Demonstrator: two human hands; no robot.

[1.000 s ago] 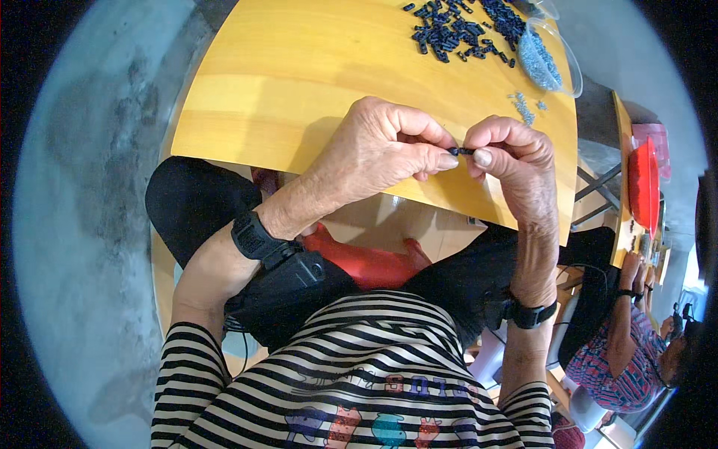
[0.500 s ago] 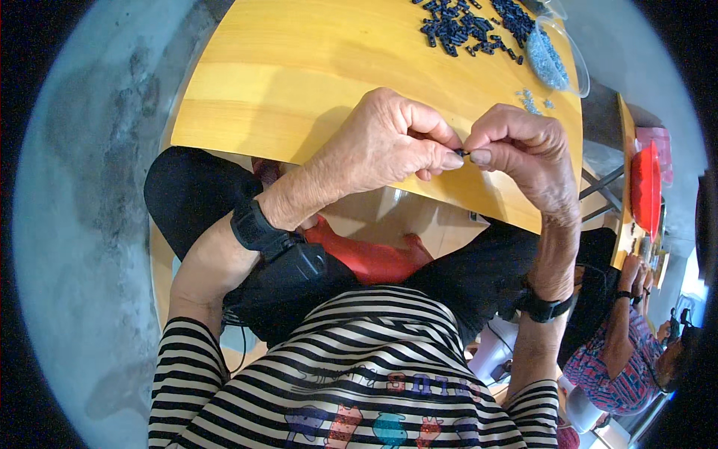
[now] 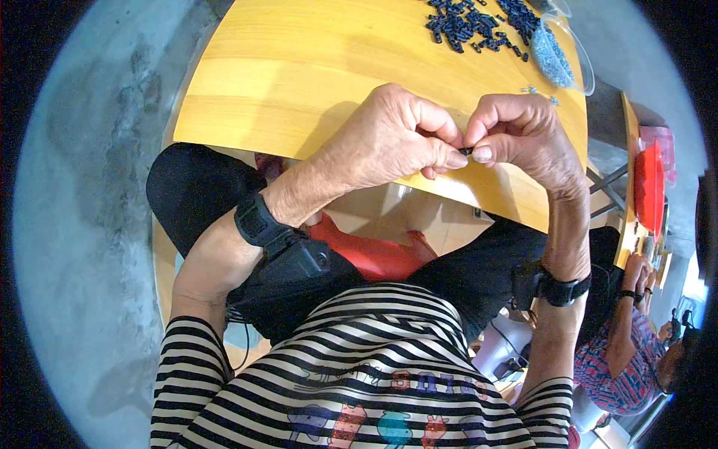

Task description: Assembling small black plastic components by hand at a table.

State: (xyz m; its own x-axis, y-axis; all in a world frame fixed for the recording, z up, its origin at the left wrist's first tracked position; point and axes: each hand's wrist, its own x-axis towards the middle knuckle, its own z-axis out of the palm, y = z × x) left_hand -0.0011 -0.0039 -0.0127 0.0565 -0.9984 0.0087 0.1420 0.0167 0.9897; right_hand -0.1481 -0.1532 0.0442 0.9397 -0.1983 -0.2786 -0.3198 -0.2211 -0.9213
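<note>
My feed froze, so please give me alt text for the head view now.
A person's left hand and right hand pinch a small dark piece between them, over the near edge of a yellow table. Farther off are a heap of dark pieces and a clear tub of small bluish bits.

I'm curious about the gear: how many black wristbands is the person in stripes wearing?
2: the left-wrist band and the right-wrist band. More could hide beneath the striped sleeves.

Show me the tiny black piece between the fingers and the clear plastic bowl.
Tiny black piece point(image 3: 467, 150), head view, on the short stretch left uncovered.
Clear plastic bowl point(image 3: 581, 63), head view, on its bare side wall.
</note>
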